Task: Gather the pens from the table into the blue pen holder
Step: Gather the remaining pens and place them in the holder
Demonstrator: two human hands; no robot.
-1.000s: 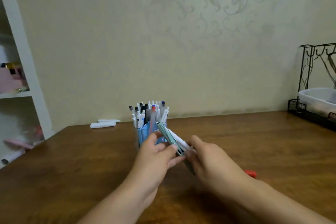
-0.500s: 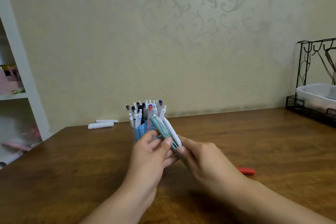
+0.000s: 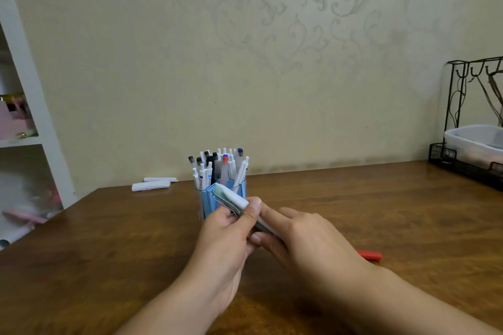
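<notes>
Right now I have both hands working just in front of the blue plastic pen holder (image 3: 208, 201), which stands on the brown wooden table (image 3: 109, 239) already crowded with upright white-barrelled pens (image 3: 217, 168). My left hand (image 3: 226, 239) curls its fingers and thumb around a small bundle, a grey-green pen with a clip (image 3: 234, 208) lying alongside a white pen (image 3: 234, 197), pinching them near the middle. I hold them tilted, upper ends aimed up and away toward the holder's mouth, presumably so they can slide in end-first among the others. My right hand (image 3: 307, 236) wraps the lower ends of the same bundle, index finger laid out along it; I judge it is steadying and squaring the two barrels so they go in as one. Whether the lower tips are level I cannot tell, since the right palm hides them.

A red pen (image 3: 370, 255) lies flat on the table just beyond my right wrist, left for a later pick, I judge. Two white paper rolls (image 3: 152, 185) rest near the far edge, and a black wire rack with a clear plastic tub (image 3: 473, 144) stands at the right, well apart from the work.
</notes>
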